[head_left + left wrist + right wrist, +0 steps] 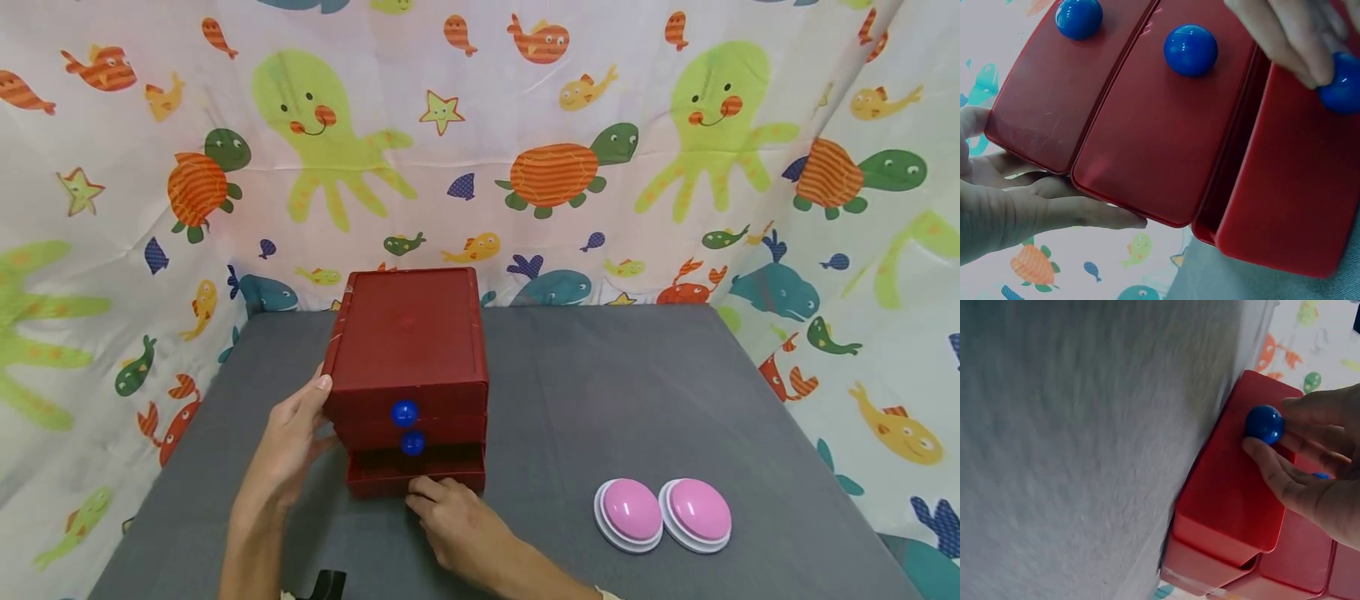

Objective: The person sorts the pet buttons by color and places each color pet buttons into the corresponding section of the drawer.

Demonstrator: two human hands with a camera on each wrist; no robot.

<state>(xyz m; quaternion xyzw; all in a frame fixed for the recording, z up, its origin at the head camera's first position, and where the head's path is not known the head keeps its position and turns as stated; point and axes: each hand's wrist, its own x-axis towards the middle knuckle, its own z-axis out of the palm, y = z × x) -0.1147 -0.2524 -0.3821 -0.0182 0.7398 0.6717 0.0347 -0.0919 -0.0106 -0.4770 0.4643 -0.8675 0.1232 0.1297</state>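
A dark red three-drawer cabinet (408, 329) stands on the grey table, its blue round knobs facing me. Its bottom drawer (1229, 500) is pulled partway out, and the gap behind its front shows in the head view. My right hand (459, 525) pinches that drawer's blue knob (1264, 425) between thumb and fingertips. At the cabinet's left side, my left hand (288, 442) rests with fairly straight fingers along the wall and the thumb at the upper front corner. In the left wrist view, the top drawer (1038, 106) and middle drawer (1154, 144) are closed.
Two pink push buttons with white bases, a left one (632, 510) and a right one (700, 510), sit side by side on the grey tabletop (600, 392) to the right. A sea-animal curtain (480, 225) hangs behind the table and along its sides.
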